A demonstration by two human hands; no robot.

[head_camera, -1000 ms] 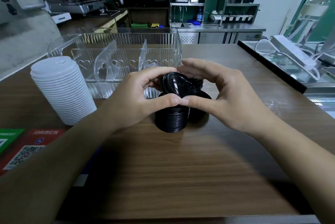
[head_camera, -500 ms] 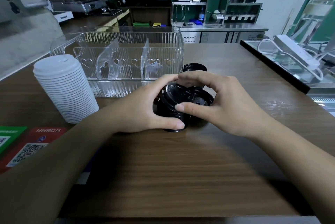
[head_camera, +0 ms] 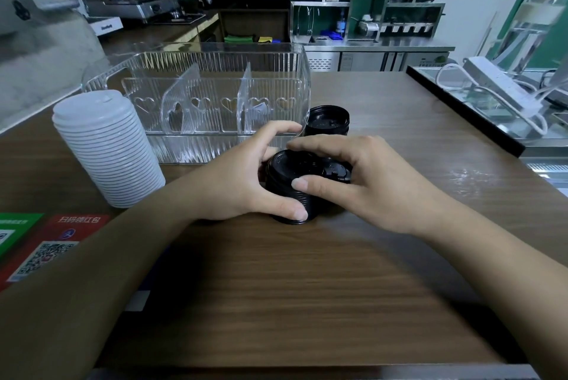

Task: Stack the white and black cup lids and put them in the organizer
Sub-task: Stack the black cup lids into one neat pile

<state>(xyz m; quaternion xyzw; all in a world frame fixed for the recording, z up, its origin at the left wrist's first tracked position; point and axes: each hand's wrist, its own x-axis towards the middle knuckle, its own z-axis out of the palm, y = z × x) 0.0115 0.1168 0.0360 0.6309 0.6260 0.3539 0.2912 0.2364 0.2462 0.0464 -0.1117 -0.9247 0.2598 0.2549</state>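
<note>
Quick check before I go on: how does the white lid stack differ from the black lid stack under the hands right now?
The white lid stack is taller; the black lid stack is shorter. The white one stands free at the left by the clear organizer; the black one is gripped by the left hand and right hand. The white stack leans slightly; whether the black one is straight cannot be told. Both sit on the wooden counter, outside the organizer.

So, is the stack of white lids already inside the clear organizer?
No, the stack of white lids stands on the wooden counter, outside the clear organizer at its left end.
</note>
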